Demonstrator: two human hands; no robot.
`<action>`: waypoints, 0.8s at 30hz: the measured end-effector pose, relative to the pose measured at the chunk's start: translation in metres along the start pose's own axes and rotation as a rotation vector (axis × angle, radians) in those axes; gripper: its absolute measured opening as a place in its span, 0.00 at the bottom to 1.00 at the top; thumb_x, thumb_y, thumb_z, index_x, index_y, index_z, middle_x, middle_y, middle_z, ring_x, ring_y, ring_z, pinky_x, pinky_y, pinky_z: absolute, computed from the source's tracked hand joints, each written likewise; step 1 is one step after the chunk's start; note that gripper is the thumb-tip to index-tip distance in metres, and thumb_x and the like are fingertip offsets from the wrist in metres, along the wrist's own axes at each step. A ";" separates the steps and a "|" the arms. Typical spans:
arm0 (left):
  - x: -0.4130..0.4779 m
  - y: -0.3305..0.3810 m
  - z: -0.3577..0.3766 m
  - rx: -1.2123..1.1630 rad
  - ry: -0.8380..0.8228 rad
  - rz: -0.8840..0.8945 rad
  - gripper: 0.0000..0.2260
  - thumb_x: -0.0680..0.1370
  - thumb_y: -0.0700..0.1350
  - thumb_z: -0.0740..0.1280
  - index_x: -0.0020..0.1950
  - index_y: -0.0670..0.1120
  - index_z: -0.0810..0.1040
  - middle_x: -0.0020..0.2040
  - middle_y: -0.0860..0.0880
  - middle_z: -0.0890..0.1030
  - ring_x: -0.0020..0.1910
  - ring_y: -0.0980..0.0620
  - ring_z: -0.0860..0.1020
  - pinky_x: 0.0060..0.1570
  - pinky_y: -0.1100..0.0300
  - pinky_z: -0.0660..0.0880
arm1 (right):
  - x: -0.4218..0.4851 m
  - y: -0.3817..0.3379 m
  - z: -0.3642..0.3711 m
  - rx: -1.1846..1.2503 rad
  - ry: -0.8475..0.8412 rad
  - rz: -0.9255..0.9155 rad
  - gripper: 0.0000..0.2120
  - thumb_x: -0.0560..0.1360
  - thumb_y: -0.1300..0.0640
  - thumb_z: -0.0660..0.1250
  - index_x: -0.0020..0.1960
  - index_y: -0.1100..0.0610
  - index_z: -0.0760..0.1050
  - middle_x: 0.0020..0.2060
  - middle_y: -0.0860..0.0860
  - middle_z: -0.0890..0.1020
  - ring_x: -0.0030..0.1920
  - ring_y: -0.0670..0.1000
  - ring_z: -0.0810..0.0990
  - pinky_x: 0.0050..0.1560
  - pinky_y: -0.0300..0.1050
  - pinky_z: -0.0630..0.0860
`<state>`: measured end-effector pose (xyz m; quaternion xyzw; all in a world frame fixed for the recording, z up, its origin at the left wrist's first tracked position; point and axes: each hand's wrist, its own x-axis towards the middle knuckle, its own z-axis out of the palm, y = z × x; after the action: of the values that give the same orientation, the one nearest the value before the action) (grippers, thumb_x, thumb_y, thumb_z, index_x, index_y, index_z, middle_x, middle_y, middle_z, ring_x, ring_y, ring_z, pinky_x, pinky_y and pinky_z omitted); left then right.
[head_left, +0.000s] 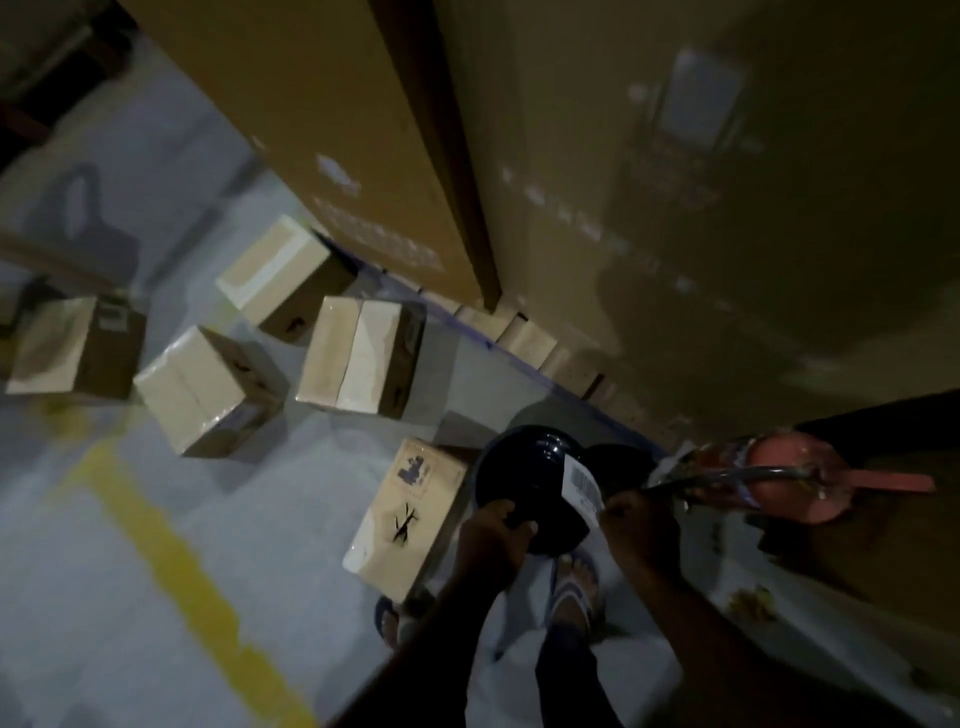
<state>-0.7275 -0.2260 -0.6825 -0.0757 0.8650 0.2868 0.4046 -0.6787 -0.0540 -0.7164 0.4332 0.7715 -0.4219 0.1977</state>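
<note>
A dark round object (524, 478), glossy and bowl-like, hangs in front of me above the floor. My left hand (491, 535) grips its near rim with curled fingers. A white barcode label (584, 480) sits on its right side. My right hand (636, 519) pinches the lower end of that label. Just right of my right hand lies a pink tape dispenser (779, 480) with a clear tape roll and a pink handle. The scene is dim and blurred.
Several taped cardboard boxes (208, 389) stand scattered on the grey floor, one (410, 509) close to my left hand. Tall cardboard cartons (701, 234) rise at the right on a blue-edged pallet. A yellow line (171, 561) crosses the floor. My sandalled foot (576, 582) is below.
</note>
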 end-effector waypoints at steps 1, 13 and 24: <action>0.010 -0.012 0.006 0.008 -0.019 -0.032 0.21 0.78 0.52 0.69 0.68 0.43 0.76 0.66 0.44 0.78 0.65 0.45 0.76 0.60 0.60 0.70 | 0.009 0.004 0.013 -0.029 0.015 -0.016 0.05 0.75 0.63 0.66 0.48 0.60 0.81 0.46 0.57 0.82 0.44 0.55 0.77 0.43 0.41 0.65; 0.114 -0.111 0.035 0.209 -0.083 -0.081 0.14 0.83 0.52 0.59 0.47 0.43 0.76 0.48 0.43 0.76 0.51 0.45 0.76 0.43 0.59 0.63 | 0.083 0.044 0.156 -0.143 -0.135 -0.072 0.07 0.73 0.61 0.73 0.43 0.58 0.75 0.46 0.56 0.82 0.47 0.55 0.79 0.46 0.42 0.69; 0.120 -0.188 -0.011 0.001 -0.041 -0.306 0.15 0.80 0.50 0.65 0.48 0.38 0.80 0.57 0.39 0.81 0.57 0.42 0.78 0.59 0.49 0.74 | 0.083 0.049 0.218 -0.264 -0.283 -0.023 0.06 0.77 0.62 0.64 0.46 0.62 0.79 0.43 0.60 0.80 0.46 0.59 0.79 0.46 0.45 0.74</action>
<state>-0.7460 -0.3752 -0.8476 -0.2003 0.8351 0.2229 0.4613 -0.6962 -0.1783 -0.9194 0.3309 0.7895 -0.3761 0.3545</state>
